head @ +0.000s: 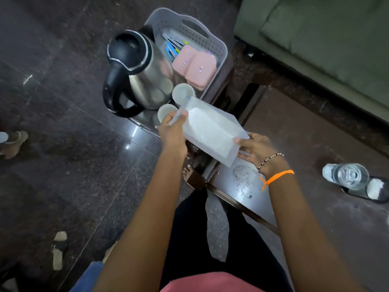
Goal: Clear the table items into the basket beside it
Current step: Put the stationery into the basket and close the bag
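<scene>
Clutter crowds the space just beyond the hands: a steel electric kettle [134,70] with a black handle stands ahead of the left hand [173,134], and two white cups [182,92] sit between the kettle and the translucent plastic pouch [207,128] that both hands hold. One cup lies partly hidden behind the pouch's far corner; the other sits just past the left fingertips. Further out, ahead of both hands, a grey perforated basket [212,42] already holds a pink case [194,67] and some blue and green pens [173,46] leaning along its near-left wall. The kettle and cups lie between the hands and the basket.

The left hand grips the pouch's far-left edge, thumb on top and fingers underneath. The right hand [255,149] clasps the near-right end, thumb pressed on the upper face. The pouch is lifted off the dark surface [242,186], which shows beneath the right wrist with pale smudges on it. Its long axis runs diagonally, from far-left by the cups to near-right by the right hand, with the broad face tilted up toward the camera. White contents show faintly through it; what they are cannot be told.

To the right of the right hand, well apart, a clear plastic bottle [347,174] lies on the floor. A green sofa [326,39] fills the far right.
</scene>
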{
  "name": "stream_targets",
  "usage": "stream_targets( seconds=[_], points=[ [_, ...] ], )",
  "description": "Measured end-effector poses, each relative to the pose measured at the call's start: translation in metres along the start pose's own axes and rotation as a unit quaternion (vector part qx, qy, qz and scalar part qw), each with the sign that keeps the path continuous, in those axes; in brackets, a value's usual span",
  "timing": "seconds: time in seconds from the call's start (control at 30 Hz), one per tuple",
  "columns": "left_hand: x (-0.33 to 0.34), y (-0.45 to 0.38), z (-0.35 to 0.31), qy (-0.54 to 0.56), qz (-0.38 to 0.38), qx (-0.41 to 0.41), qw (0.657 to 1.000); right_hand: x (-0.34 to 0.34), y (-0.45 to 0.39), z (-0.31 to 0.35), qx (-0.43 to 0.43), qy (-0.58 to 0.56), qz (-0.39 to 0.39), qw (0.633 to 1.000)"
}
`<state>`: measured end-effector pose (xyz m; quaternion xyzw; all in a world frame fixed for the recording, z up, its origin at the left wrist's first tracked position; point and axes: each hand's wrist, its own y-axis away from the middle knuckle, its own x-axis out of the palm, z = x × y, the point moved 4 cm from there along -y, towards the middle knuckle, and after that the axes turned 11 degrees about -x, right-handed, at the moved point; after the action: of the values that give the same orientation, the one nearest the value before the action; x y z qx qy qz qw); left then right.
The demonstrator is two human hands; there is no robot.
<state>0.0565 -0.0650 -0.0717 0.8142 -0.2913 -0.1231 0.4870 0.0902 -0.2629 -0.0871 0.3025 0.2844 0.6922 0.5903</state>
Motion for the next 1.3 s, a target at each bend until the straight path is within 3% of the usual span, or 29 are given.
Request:
stream_targets(
  seconds=[0.17,0.27,0.5,0.67,0.77,0.97,1.1,1.23,1.3],
  points=[
    [0.015,-0.026,-0.036,0.009,0.102,0.005,0.995,0.020,-0.033,0.049,-0.131,-0.002,-0.108,0.985],
    [0.017,-0.041,-0.044,-0.068,0.084,0.010,0.994,0.033,-0.055,0.076,-0.148,-0.079,-0.138,0.976],
    [0.028,-0.064,-0.053,-0.225,0.052,0.069,0.970,0.105,-0.131,0.138,-0.185,-0.040,-0.111,0.976],
    [0.034,-0.078,-0.058,-0.273,0.064,0.107,0.954,0.152,-0.177,0.158,-0.179,0.120,-0.068,0.974],
    [0.033,-0.082,-0.061,-0.283,0.070,0.128,0.948,0.165,-0.195,0.162,-0.204,0.282,-0.060,0.936],
    [0.036,-0.089,-0.067,-0.320,0.105,0.145,0.931,0.176,-0.201,0.174,-0.287,0.513,-0.040,0.808],
    [0.040,-0.092,-0.068,-0.351,0.109,0.153,0.917,0.180,-0.204,0.177,-0.282,0.588,-0.010,0.758],
    [0.044,-0.098,-0.063,-0.358,0.114,0.110,0.920,0.176,-0.208,0.173,-0.268,0.645,0.002,0.715],
    [0.043,-0.101,-0.062,-0.354,0.110,0.088,0.924,0.171,-0.208,0.168,-0.258,0.655,0.009,0.710]
  ],
)
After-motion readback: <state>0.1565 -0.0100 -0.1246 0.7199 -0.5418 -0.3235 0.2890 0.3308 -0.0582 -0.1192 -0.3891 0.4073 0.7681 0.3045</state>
